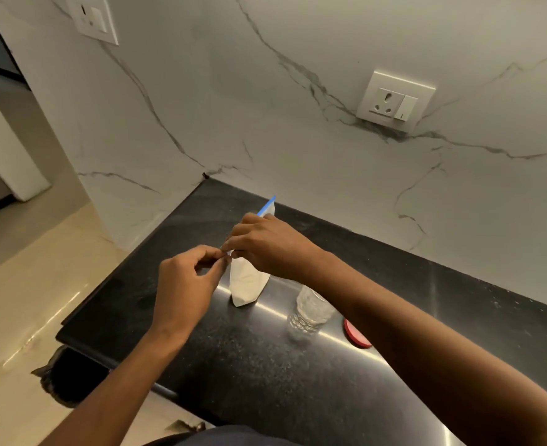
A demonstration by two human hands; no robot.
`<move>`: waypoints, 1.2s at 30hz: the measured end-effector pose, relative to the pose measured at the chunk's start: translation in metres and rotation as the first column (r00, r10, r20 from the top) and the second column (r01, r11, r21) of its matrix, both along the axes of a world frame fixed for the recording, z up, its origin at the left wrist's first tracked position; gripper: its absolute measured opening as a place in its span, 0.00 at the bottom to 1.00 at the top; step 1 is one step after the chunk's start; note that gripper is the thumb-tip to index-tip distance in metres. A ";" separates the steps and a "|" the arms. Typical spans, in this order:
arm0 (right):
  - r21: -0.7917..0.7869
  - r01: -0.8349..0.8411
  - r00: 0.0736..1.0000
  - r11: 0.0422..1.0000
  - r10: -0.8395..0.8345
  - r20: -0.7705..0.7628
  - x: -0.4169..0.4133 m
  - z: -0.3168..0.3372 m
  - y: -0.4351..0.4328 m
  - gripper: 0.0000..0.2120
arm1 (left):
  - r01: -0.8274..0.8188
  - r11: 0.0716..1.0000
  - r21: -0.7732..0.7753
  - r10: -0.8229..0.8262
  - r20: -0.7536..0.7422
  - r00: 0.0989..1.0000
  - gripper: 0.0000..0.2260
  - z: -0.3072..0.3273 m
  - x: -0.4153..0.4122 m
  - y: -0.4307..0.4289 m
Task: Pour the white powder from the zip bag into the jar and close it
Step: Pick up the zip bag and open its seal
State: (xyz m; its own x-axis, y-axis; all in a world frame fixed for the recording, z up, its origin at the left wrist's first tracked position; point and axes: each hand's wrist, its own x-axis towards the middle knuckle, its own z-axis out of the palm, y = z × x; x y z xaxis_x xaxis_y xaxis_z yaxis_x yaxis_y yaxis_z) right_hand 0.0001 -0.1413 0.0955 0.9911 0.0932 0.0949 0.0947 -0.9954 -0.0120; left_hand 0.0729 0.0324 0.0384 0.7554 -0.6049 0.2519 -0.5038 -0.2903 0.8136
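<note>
- On the polished black speckled stone desk (249, 365), a clear plastic zip bag with a blue seal strip (249, 280) stands upright, its lower part filled with white powder (246, 286).
- At the bag's top edge, both hands meet: the left hand (185, 284) comes in from the lower left, and its grip is pressed together, thumb and forefinger pinching the near corner of the bag's mouth.
- From the right, the right hand (265, 246) reaches over the bag's top, its fingers curled down and pinching the same upper edge just beside the left fingertips; the exact contact is partly hidden by its own knuckles.
- Behind the right hand, the blue seal strip sticks up and away toward the wall.
- Just to the right of the bag, apart from it, stands a clear ribbed jar (309, 312), open at the top, partly crossed by the right forearm.
- Near the jar, farther right, a round red lid (355, 334) lies flat on the desk, half hidden under the same forearm.
- Behind the desk rises a white marble-look wall with grey veins (297, 140), carrying a white socket with switch (394, 101) on the right and another white socket plate (93, 19) at the upper left.
- Left of the desk, a pale glossy floor (24, 300) shows.
</note>
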 end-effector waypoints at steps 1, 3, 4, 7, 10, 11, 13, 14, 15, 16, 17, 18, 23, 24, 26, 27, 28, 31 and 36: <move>-0.013 -0.017 1.000 1.000 0.017 0.005 0.001 0.000 0.000 0.14 | 0.010 1.000 -0.001 -0.010 -0.004 1.000 0.10 0.000 0.000 0.000; -0.032 -0.046 0.999 0.998 0.046 0.011 0.002 -0.002 -0.002 0.14 | 0.029 1.000 -0.008 -0.029 -0.010 1.000 0.12 -0.001 -0.001 0.001; -0.048 -0.058 0.998 0.997 0.058 0.010 0.002 -0.004 -0.004 0.15 | 0.034 0.999 -0.013 -0.034 -0.006 0.999 0.12 -0.001 -0.001 0.002; -0.090 -0.078 0.997 0.993 0.079 0.008 0.002 -0.008 -0.012 0.17 | 0.044 0.999 -0.019 -0.044 0.020 0.999 0.11 0.001 -0.001 0.004; -0.109 -0.043 0.999 0.993 0.045 0.022 0.001 -0.005 -0.032 0.16 | 0.060 0.997 -0.039 -0.059 0.017 0.998 0.09 0.002 -0.002 0.005; -0.117 -0.018 0.999 0.993 0.021 0.025 0.001 -0.003 -0.041 0.15 | 0.064 0.997 -0.050 -0.064 0.012 0.998 0.08 0.002 -0.002 0.005; -0.134 0.036 0.999 0.990 -0.032 0.029 0.001 0.003 -0.058 0.14 | 0.066 0.995 -0.072 -0.066 0.009 0.998 0.07 0.002 -0.002 0.005; -0.141 0.063 0.998 0.988 -0.060 0.027 0.001 0.006 -0.066 0.13 | 0.064 0.995 -0.082 -0.063 0.010 0.998 0.07 0.001 -0.002 0.005; -0.149 0.089 0.996 0.985 -0.086 0.026 0.001 0.008 -0.074 0.12 | 0.064 0.994 -0.091 -0.063 0.012 0.998 0.07 0.000 -0.002 0.005; -0.157 0.113 0.994 0.981 -0.111 0.024 0.001 0.010 -0.081 0.12 | 0.064 0.993 -0.098 -0.063 0.014 0.998 0.07 0.000 -0.001 0.005; -0.164 0.134 0.991 0.977 -0.132 0.024 0.000 0.012 -0.087 0.11 | 0.065 0.993 -0.103 -0.063 0.018 0.998 0.06 -0.001 -0.001 0.005; -0.173 0.152 0.988 0.973 -0.150 0.022 0.000 0.013 -0.092 0.11 | 0.064 0.992 -0.108 -0.062 0.022 0.998 0.06 -0.001 0.000 0.005; -0.124 0.248 0.966 0.961 -0.255 -0.046 -0.003 0.018 -0.097 0.12 | 0.080 0.992 -0.101 -0.080 0.007 0.997 0.05 -0.001 0.005 0.004; -0.041 0.293 0.956 0.955 -0.294 -0.026 -0.005 0.019 -0.093 0.12 | 0.087 0.991 -0.101 -0.088 -0.007 0.996 0.05 0.001 0.008 0.004; 0.284 0.396 0.896 0.873 -0.436 0.091 -0.011 0.015 -0.078 0.13 | 0.080 0.989 -0.124 -0.089 -0.066 0.994 0.07 0.007 0.017 0.001; 0.485 0.418 0.832 0.768 -0.538 0.136 -0.014 0.011 -0.067 0.11 | 0.073 0.989 -0.126 -0.088 -0.117 0.989 0.07 0.012 0.024 -0.003; 0.663 0.414 0.766 0.624 -0.632 0.117 -0.016 0.005 -0.055 0.09 | 0.077 0.991 -0.111 -0.095 -0.174 0.980 0.06 0.018 0.030 -0.010; 0.917 0.377 0.683 0.132 -0.708 -0.179 -0.017 -0.016 -0.022 0.11 | 0.148 0.988 -0.041 -0.152 -0.386 0.910 0.04 0.030 0.053 -0.042; 0.879 0.231 0.625 -0.417 -0.629 -0.462 -0.006 -0.034 0.000 0.15 | 0.283 0.957 0.064 -0.188 -0.607 0.773 0.07 0.033 0.064 -0.081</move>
State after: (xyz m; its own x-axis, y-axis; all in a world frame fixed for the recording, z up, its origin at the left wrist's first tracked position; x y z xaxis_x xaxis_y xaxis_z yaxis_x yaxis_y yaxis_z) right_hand -0.0061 -0.1412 0.0618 0.5707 -0.7243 -0.3870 -0.1614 0.3632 -0.9176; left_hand 0.1373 -0.0490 0.0713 0.5558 -0.7763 -0.2975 -0.0087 -0.3632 0.9317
